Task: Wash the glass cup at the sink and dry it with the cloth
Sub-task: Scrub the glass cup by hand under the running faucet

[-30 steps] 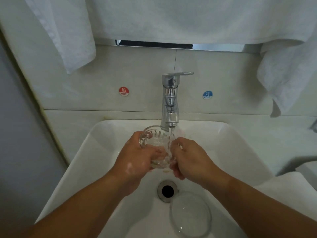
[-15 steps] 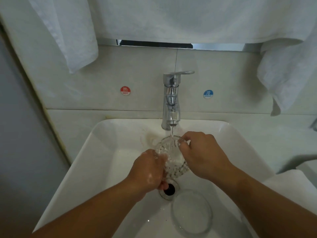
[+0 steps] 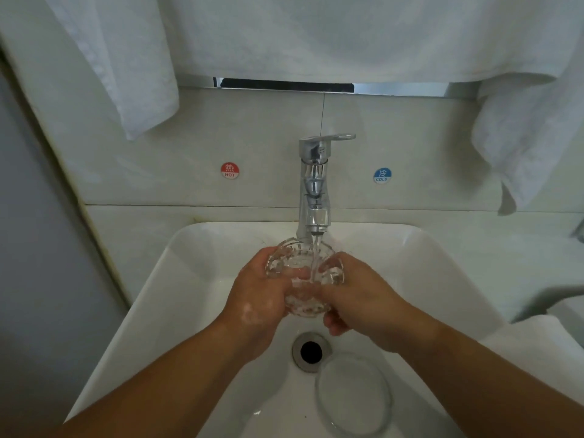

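My fingers (image 3: 275,286) are curling round the glass cup (image 3: 303,279), left hand (image 3: 262,298) and right hand (image 3: 360,301) both gripping it under the tap (image 3: 314,184), above the sink (image 3: 189,279). I judge I am rinsing. The mouth is tilting up and away toward the spout, the long axis leaning back from its base near me. Next, I think, comes freeing 1 hand for the cloth (image 3: 531,336).

white sink (image 3: 177,305), drain (image 3: 311,351) mid-basin, clear glass disc (image 3: 354,396) flat just beside it; white cloth (image 3: 531,349) on counter (image 3: 474,235), right side
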A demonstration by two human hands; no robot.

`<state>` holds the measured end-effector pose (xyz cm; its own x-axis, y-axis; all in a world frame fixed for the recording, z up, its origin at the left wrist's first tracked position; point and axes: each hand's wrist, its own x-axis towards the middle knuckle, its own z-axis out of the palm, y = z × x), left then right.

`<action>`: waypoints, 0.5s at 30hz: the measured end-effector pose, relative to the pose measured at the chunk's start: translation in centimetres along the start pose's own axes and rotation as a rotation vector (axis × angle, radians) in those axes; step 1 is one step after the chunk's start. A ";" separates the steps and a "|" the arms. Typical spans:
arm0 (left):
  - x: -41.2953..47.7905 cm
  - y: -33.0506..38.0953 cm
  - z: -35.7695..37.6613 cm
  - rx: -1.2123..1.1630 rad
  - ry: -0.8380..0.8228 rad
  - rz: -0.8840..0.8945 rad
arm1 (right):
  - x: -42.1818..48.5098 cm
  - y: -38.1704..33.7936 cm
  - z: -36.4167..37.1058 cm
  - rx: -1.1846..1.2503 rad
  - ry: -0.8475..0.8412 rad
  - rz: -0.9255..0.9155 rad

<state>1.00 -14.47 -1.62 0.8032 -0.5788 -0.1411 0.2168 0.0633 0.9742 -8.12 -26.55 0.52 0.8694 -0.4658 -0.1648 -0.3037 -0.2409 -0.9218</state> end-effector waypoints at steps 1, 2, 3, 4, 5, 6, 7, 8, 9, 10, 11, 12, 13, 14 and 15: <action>0.0 0.1 0.0 -0.021 -0.006 0.005 | -0.1 -0.1 0.4 0.055 -0.013 0.017; -0.1 0.1 0.0 -0.041 -0.014 0.010 | 0.0 -0.2 0.7 0.120 0.003 0.040; -0.2 0.1 0.1 -0.051 -0.024 0.014 | 0.1 -0.3 0.8 0.173 0.028 0.068; -0.3 0.1 0.1 -0.045 -0.028 0.015 | 0.4 -0.1 0.8 0.185 0.048 0.086; -0.5 0.2 0.2 -0.019 -0.035 0.011 | 0.6 0.1 0.6 0.130 0.062 0.085; -0.6 0.3 0.2 0.022 -0.055 0.000 | 0.9 0.3 0.4 -0.004 0.080 0.068; -0.6 0.4 0.3 0.067 -0.085 -0.024 | 1.1 0.5 0.2 -0.202 0.110 0.032; -0.7 0.5 0.3 0.105 -0.108 -0.056 | 1.2 0.7 -0.1 -0.387 0.137 -0.013; -0.6 0.6 0.3 0.126 -0.105 -0.084 | 1.2 0.7 0.0 -0.472 0.153 -0.032; -0.5 0.5 0.2 0.133 -0.069 -0.096 | 1.3 0.8 0.0 -0.455 0.155 -0.028; -0.4 0.4 0.1 0.129 -0.022 -0.088 | 1.3 0.8 0.1 -0.335 0.150 -0.002; -0.4 0.3 0.1 0.123 0.015 -0.062 | 1.3 0.8 0.2 -0.177 0.134 0.038; -0.4 0.1 0.2 0.127 0.036 -0.028 | 1.0 0.6 0.3 -0.028 0.105 0.080; -0.6 -0.2 0.3 0.156 0.051 0.004 | 0.7 0.5 0.4 0.074 0.064 0.111; -0.7 -0.3 0.4 0.202 0.059 0.028 | 0.4 0.3 0.4 0.112 0.018 0.125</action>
<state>0.16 -14.39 -1.75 0.8399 -0.5298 -0.1176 0.0828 -0.0891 0.9926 -7.71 -26.43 0.01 0.8203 -0.5016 -0.2748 -0.3627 -0.0847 -0.9281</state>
